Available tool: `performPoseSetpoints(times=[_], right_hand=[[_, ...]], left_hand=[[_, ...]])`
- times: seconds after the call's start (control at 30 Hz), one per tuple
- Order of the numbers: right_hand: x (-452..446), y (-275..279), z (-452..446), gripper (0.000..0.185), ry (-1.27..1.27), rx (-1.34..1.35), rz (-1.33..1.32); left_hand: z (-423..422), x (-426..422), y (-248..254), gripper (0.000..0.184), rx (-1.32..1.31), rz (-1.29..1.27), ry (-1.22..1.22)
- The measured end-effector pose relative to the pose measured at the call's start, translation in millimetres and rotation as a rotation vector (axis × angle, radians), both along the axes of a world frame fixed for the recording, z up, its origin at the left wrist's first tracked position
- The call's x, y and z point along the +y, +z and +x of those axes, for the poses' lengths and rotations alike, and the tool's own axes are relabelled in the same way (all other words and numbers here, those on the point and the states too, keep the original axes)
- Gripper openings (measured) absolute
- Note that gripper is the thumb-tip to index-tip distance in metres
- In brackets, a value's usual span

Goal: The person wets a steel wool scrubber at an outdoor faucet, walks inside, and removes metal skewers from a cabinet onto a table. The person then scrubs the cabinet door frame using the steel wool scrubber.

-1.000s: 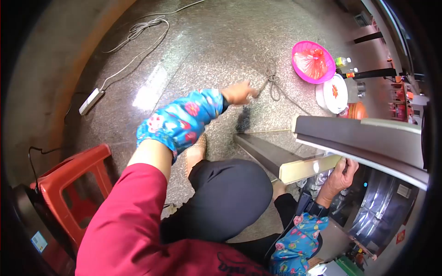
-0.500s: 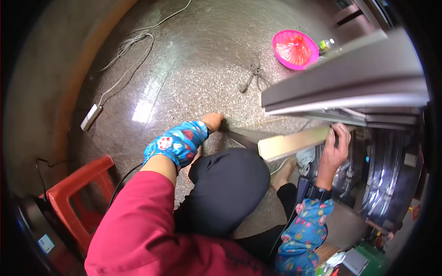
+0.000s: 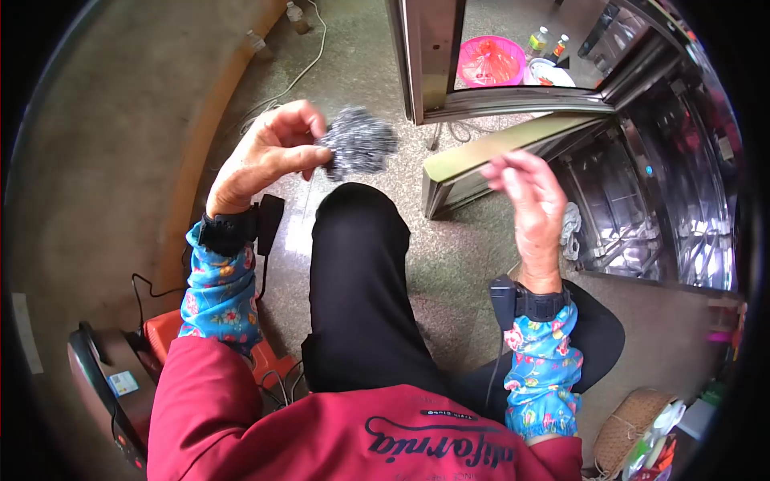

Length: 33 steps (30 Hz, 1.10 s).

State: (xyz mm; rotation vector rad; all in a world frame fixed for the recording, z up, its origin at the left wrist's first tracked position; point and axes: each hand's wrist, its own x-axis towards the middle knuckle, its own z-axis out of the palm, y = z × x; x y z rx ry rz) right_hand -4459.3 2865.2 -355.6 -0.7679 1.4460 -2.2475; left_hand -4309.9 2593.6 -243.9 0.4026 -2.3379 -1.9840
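My left hand point(image 3: 269, 156) is raised at the upper left, its thumb and fingers pinched on the edge of a grey, fluffy scouring pad point(image 3: 358, 143). The pad hangs above the floor, over my knee. At the right, my right hand point(image 3: 531, 200) is up with its fingers apart and nothing in them. It is just in front of a panel with a pale yellow edge point(image 3: 505, 144), and whether the fingertips touch it I cannot tell. Behind that panel stands a metal-framed glass door point(image 3: 529, 100).
Through the glass show a pink basket point(image 3: 513, 54) with a red bag and bottles point(image 3: 538, 38). Shiny metal panels point(image 3: 622, 200) stand at the right. A red stool point(image 3: 164, 333) and a dark appliance point(image 3: 104, 393) are at lower left, a wicker basket point(image 3: 630, 425) at lower right.
My left hand has risen from near the floor and now holds the grey pad in view. My right hand has come off the panel's edge and opened. The view has shifted.
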Motion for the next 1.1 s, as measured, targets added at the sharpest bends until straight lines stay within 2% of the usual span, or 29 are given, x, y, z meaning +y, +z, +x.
performPoseSetpoints(times=[0.07, 0.13, 0.17, 0.2, 0.23, 0.27, 0.3, 0.37, 0.47, 0.53, 0.6, 0.67, 0.7, 0.73, 0.8, 0.83, 0.87, 0.9, 0.93, 1.0, 1.07, 1.1], right_hand=[[-7.2, 25.9, 6.4, 0.055, 0.201, -0.016, -0.092], [-9.5, 41.0, 16.2, 0.065, 0.276, -0.018, -0.029], [-7.8, 44.2, 19.0, 0.061, 0.235, -0.105, -0.028], [-8.8, 45.6, 15.2, 0.061, 0.212, -0.091, -0.03], [-2.7, 41.5, 8.1, 0.057, 0.182, -0.138, 0.034], [1.8, 38.2, 3.7, 0.053, 0.15, -0.19, 0.099], [3.4, 37.2, 1.3, 0.045, 0.119, -0.083, 0.188], [0.4, 19.8, -2.7, 0.045, 0.115, -0.113, 0.169], [-3.1, -5.9, -2.4, 0.042, 0.122, -0.157, 0.148], [-1.6, -7.1, -4.1, 0.039, -0.035, -0.248, 0.095], [1.1, -3.1, -23.7, 0.038, -0.242, -0.131, 0.037], [3.5, 3.8, -45.5, 0.04, -0.268, 0.017, 0.076], [1.1, 5.6, -52.6, 0.039, -0.305, 0.134, 0.166], [-5.3, 8.6, -53.7, 0.039, -0.3, 0.143, 0.169], [-18.3, 12.3, -48.0, 0.037, -0.236, 0.512, 0.422], [-25.4, 8.5, -44.4, 0.035, -0.202, 0.486, 0.462], [-30.6, 10.8, -40.9, 0.035, -0.238, 0.61, 0.555], [-35.8, 11.9, -37.5, 0.034, -0.231, 0.597, 0.568], [-42.5, 12.2, -33.3, 0.034, -0.22, 0.584, 0.579], [-59.5, 12.0, -11.3, 0.033, -0.151, 0.744, 0.532], [-74.9, 18.0, 1.2, 0.036, -0.1, 1.046, 0.555], [-75.3, 17.6, -3.9, 0.035, -0.123, 1.049, 0.57]], left_hand=[[-24.4, 44.2, 22.9, 0.019, -0.045, -0.199, -0.089], [-49.0, 73.1, 16.1, 0.018, -0.001, -0.188, -0.253], [-58.5, 85.2, 10.4, 0.017, -0.064, -0.261, -0.304], [-67.2, 82.7, -13.1, 0.018, 0.007, -0.206, -0.32], [-71.9, 89.3, -24.9, 0.018, 0.067, -0.051, -0.314], [-73.0, 91.1, -33.7, 0.018, 0.009, 0.092, -0.33], [-72.0, 93.8, -47.4, 0.018, 0.03, 0.127, -0.295], [-70.4, 92.5, -71.9, 0.018, 0.031, 0.206, -0.269], [-67.9, 78.4, -80.8, 0.018, -0.02, 0.114, -0.382], [-68.4, 54.8, -74.4, 0.012, 0.019, 0.154, -0.357], [-61.1, 15.5, -71.0, 0.012, 0.02, 0.022, -0.237], [-57.7, -7.0, -86.2, 0.016, -0.047, -0.095, -0.141], [-58.2, -6.2, -88.6, 0.029, -0.165, -0.274, -0.091], [-59.5, -4.1, -96.6, 0.046, -0.167, -0.528, -0.114], [-60.6, 12.4, -117.8, 0.058, -0.015, -0.619, -0.16], [-67.4, 19.5, -132.8, 0.063, 0.074, -0.654, -0.183], [-74.7, 26.4, -147.5, 0.068, 0.16, -0.69, -0.203], [-81.2, 39.0, -135.7, 0.063, -0.058, -0.555, -0.203], [-85.6, 43.0, -139.7, 0.053, -0.006, -0.487, -0.198], [-87.5, 42.4, -146.8, 0.048, 0.007, -0.436, -0.157], [-90.1, 34.7, -156.4, 0.043, 0.08, -0.487, -0.183], [-86.3, 37.9, -141.5, 0.039, 0.024, -0.469, -0.196]])
